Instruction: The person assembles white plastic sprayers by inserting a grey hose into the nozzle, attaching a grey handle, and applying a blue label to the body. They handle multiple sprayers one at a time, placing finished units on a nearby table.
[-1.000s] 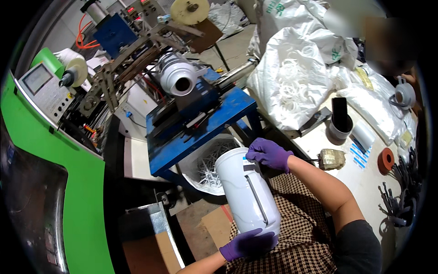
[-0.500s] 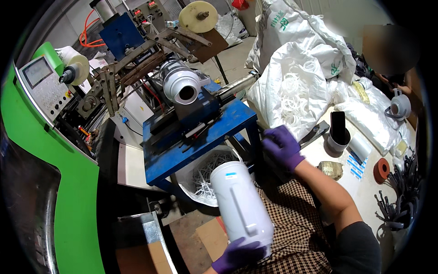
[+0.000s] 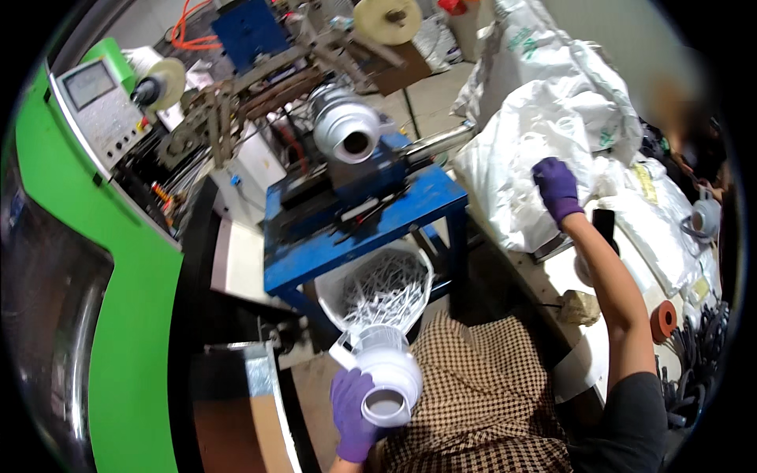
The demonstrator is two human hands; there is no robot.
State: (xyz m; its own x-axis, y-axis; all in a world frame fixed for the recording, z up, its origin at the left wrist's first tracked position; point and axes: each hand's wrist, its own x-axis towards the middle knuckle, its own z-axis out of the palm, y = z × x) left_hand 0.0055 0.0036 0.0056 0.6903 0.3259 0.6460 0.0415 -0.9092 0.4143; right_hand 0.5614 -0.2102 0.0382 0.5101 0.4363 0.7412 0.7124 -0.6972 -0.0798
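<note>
My left hand [image 3: 352, 406], in a purple glove, is closed round the side of a pale grey plastic jug [image 3: 400, 370]. The jug is tilted with its round open spout end toward me and its handle at the left. In a purple glove as well, my right hand [image 3: 557, 189] reaches out to the white woven sack [image 3: 501, 209]. Its fingers are curled over, and whatever they grip is hidden. Blurred white plastic rings [image 3: 546, 140] fill the mouth of that sack.
Ahead, a blue metal stand [image 3: 367, 236] carries another grey jug [image 3: 345, 126] under the machine's arms. A bin of white plastic strips [image 3: 386, 292] sits below it. Green machine housing [image 3: 126, 339] rises at left. The right-hand table holds a brown roll [image 3: 663, 321] and black straps [image 3: 702, 347]. Someone stands beyond.
The jug in my left hand has turned so its spout end faces me, and its handle now shows at left. My right hand has moved up and right to the sack. The view has shifted.
</note>
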